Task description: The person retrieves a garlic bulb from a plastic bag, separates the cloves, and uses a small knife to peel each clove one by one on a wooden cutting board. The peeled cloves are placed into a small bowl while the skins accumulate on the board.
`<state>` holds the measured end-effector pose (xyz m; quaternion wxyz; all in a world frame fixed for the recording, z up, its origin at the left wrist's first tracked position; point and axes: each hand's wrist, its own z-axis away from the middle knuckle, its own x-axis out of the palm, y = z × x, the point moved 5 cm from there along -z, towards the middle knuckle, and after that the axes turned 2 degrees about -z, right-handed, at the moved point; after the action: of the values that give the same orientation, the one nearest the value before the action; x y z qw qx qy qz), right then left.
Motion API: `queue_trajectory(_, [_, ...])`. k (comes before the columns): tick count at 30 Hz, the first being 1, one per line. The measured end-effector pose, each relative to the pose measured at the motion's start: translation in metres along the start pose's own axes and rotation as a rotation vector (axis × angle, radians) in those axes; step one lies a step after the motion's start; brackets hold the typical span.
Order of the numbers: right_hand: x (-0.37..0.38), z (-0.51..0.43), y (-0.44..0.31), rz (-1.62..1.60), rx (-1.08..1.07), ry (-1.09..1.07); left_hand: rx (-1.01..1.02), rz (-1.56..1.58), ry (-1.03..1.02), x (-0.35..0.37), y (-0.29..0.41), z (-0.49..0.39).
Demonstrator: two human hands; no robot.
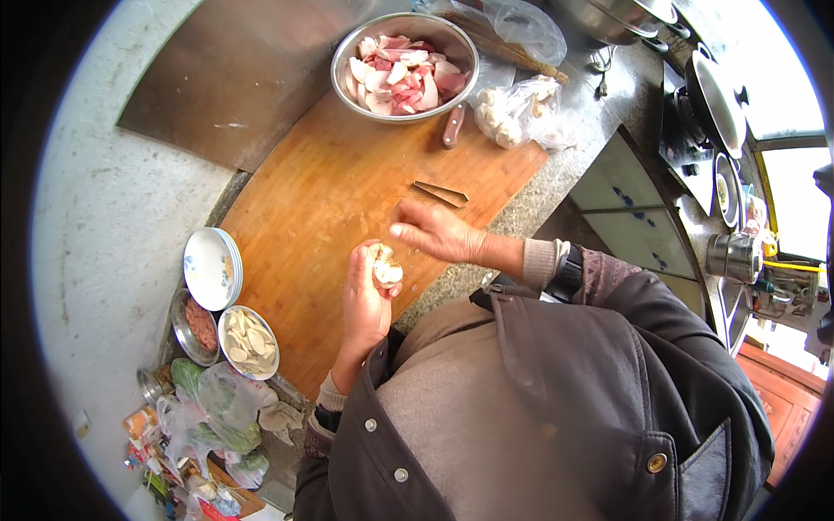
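My left hand (368, 303) holds a partly opened garlic bulb (388, 268) above the wooden cutting board (313, 208). Just to its right, my right hand (436, 231) hovers with the thumb extended and the other fingers curled. Whether anything is pinched inside those fingers is hidden. Flat metal tweezers (443, 194), V-shaped, lie on the board close beyond the right hand. A knife's brown handle (453, 127) sticks out beside a steel bowl (339, 71) heaped with sliced raw meat (404, 75). Next to it rests a clear plastic bag of garlic bulbs (505, 120).
Along the wall at left stand stacked white plates (208, 270), a steel bowl of minced meat (201, 325) and a bowl of pale slices (249, 342). Bagged green vegetables (221, 397) lie below them. A lidded wok (717, 98) sits on the far-right counter. A straw whisk (502, 45) lies at the back.
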<state>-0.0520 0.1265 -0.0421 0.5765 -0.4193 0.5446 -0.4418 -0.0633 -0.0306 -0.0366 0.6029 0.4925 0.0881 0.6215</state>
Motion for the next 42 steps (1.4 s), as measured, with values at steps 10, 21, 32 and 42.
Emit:
queue_trajectory(10, [0.019, 0.011, -0.029, -0.037, 0.090, 0.008, 0.070, -0.107, 0.086, 0.008, -0.008, 0.001])
queue_trajectory(21, [0.037, 0.008, 0.030, -1.105, 0.566, -0.078, 0.053, 0.161, -0.002, -0.004, -0.011, -0.010])
queue_trajectory(32, [0.014, -0.009, 0.001, 0.328, 0.061, -0.093, -0.174, 0.070, 0.067, -0.027, -0.023, -0.017])
queue_trajectory(42, [0.023, -0.001, -0.034, 0.122, -0.199, -0.277, -0.221, 0.044, 0.003, -0.024, -0.015, -0.008])
